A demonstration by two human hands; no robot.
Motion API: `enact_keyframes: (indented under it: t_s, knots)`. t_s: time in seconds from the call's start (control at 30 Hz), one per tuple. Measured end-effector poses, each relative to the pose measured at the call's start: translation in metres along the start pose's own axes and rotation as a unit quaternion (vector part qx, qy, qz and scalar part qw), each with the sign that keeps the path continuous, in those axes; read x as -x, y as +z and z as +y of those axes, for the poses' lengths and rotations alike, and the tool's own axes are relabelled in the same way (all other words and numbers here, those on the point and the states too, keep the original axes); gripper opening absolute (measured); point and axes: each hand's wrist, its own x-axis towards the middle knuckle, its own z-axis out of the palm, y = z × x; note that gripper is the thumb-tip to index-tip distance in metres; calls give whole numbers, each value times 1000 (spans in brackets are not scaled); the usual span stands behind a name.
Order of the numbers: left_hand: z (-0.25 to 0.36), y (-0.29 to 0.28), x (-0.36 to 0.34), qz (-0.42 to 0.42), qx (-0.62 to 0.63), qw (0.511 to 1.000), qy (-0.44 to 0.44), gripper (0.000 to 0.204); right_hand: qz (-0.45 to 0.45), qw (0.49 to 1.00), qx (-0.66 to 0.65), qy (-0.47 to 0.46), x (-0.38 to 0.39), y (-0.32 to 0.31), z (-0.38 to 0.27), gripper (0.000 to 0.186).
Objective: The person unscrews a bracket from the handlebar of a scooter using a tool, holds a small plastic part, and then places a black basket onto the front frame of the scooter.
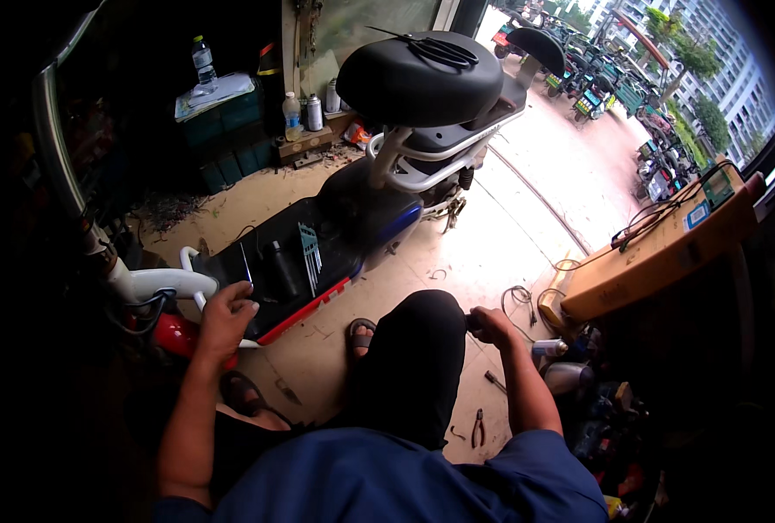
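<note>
My left hand is closed in a pinch over the near-left end of a scooter's black footboard. A thin metal rod runs up from its fingertips. Beside my right knee, my right hand is closed around a small dark thing, mostly hidden by the fingers. On the footboard lie a dark bottle-shaped object and a rack of hex keys. Close to my left hand is the scooter's white frame tube. Further off, a coiled black cable rests on the scooter's black seat.
Pliers and a short dark tool lie on the tiled floor. To the right stand a large cardboard box with cables on it and a spray can. Bottles and cans, including an aerosol can, stand by the wall.
</note>
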Motion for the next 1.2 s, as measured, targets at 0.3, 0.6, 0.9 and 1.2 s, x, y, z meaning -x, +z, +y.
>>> enact_keyframes:
  t_s: [0.3, 0.6, 0.9, 1.2]
  knots:
    - [28, 5, 6, 0, 63, 998, 14, 45, 174, 674, -694, 187, -52, -131, -120, 35]
    - [104, 10, 12, -105, 172, 969, 145, 62, -63, 629, -775, 5, -133, -205, -290, 40]
    - [102, -10, 35, 8, 345, 924, 164, 65, -256, 617, -743, -45, -202, -166, -381, 40]
    - [76, -4, 30, 55, 446, 891, 72, 56, -207, 778, -586, -88, -162, -118, -424, 51]
